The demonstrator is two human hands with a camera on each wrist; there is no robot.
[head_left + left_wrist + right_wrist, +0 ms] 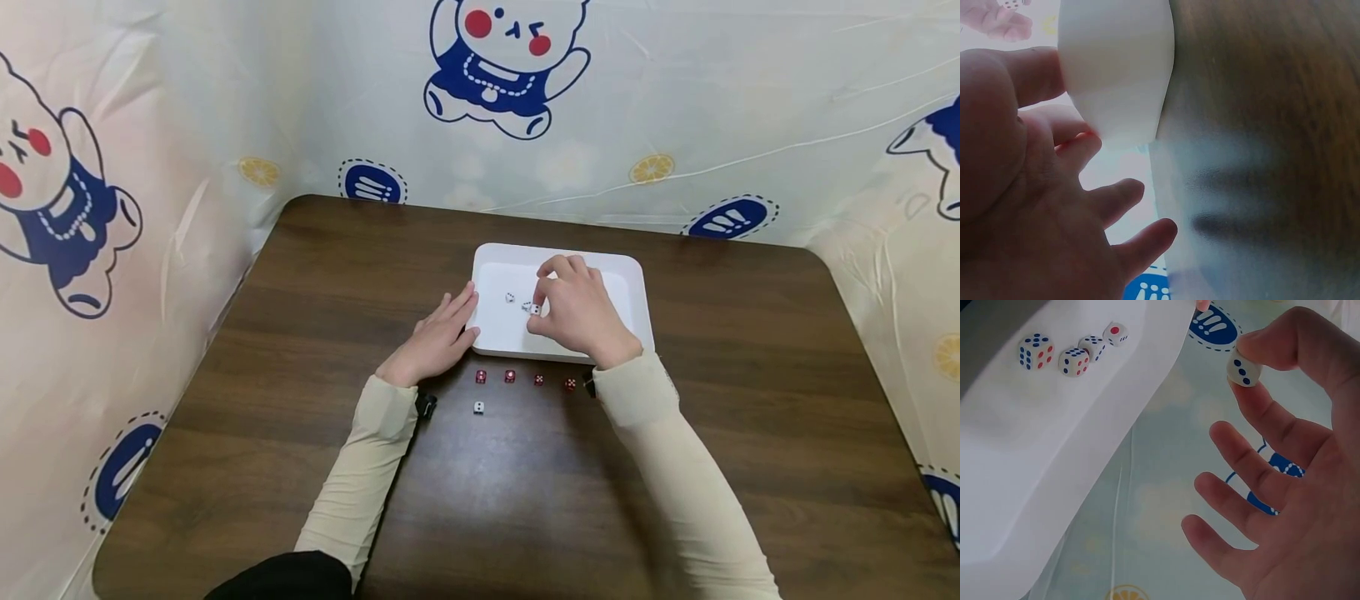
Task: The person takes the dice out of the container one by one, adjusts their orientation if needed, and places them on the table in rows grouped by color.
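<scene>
Over the white tray (633, 271), my right hand (581, 312) pinches a white die (1244, 367) between thumb and index finger, its other fingers spread apart. Several white dice (1036, 351) lie on the tray floor in the right wrist view, with blue and red pips. My left hand (435, 339) touches the tray's left side with mostly straight fingers; its thumb is by the near left corner. Closer to me than the tray, several red dice (510, 377) form a row on the table. One white die (478, 407) sits in front of the leftmost red die.
The brown wooden table (750, 400) extends on both sides of the tray. A printed cloth (720, 92) with cartoon figures hangs behind the table and along its sides. A dark wrist device (426, 406) shows at my left cuff.
</scene>
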